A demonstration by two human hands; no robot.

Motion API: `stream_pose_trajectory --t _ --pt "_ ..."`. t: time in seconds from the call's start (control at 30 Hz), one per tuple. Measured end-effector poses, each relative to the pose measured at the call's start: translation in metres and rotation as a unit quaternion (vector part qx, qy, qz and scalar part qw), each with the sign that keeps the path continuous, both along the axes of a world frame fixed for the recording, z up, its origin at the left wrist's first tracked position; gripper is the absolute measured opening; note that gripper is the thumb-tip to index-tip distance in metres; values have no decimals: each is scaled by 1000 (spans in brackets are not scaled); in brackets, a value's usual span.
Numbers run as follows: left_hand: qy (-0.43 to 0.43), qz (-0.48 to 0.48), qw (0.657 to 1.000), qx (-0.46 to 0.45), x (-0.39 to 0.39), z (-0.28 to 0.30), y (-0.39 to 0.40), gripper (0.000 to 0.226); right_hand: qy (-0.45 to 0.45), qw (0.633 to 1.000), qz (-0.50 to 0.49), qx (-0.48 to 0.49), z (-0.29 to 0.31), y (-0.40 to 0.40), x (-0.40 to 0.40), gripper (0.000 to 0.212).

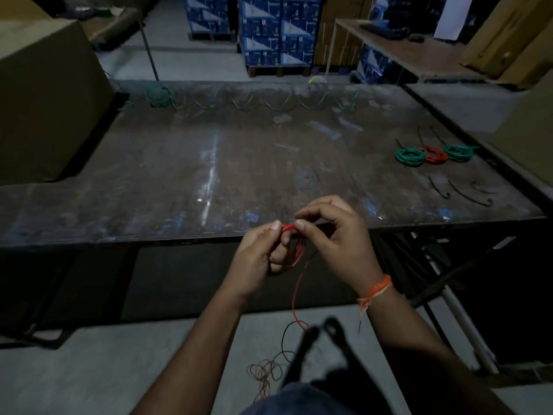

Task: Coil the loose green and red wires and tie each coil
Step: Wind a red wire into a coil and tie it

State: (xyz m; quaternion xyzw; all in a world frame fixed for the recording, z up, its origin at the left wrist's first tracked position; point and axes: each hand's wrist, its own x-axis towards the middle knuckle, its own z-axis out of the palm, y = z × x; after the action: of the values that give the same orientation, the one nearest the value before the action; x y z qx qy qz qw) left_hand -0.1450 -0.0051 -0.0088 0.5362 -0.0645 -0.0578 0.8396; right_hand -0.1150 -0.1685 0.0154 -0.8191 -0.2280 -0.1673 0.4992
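Observation:
Just in front of the table's near edge, both hands hold a small red wire coil (294, 245). My left hand (257, 259) grips the coil's loops between thumb and fingers. My right hand (332, 235) pinches the top of the coil with thumb and forefinger. The red wire's loose tail (296, 298) hangs down from the coil to a tangle on the floor (266, 372). A loose green wire (239, 101) lies in waves along the table's far edge, ending in a green bundle (158, 95).
Two green coils (409, 156) (457, 152) and one red coil (434, 154) lie at the right of the worn metal table (209, 163). Black ties (460, 191) lie near them. A cardboard box (45, 100) stands at left. Stacked blue boxes stand behind.

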Motion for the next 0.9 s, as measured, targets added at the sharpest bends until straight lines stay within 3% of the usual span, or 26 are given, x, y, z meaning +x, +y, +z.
stream_pose_trajectory --t 0.2,0.33,0.57,0.7,0.9 --pt "16 -10 997 -75 4 3 3 31 167 985 45 1 -19 12 4 45" --pt "40 -8 995 -88 3 1 6 33 165 986 30 9 -20 20 -1 38" --pt "45 -91 988 -114 4 5 16 33 128 992 18 -4 -18 24 -5 42" --pt "53 -135 974 -176 3 6 15 30 128 991 27 10 -18 22 -7 43" --pt "77 -103 965 -230 -1 6 7 26 179 980 50 65 -22 19 -8 46"
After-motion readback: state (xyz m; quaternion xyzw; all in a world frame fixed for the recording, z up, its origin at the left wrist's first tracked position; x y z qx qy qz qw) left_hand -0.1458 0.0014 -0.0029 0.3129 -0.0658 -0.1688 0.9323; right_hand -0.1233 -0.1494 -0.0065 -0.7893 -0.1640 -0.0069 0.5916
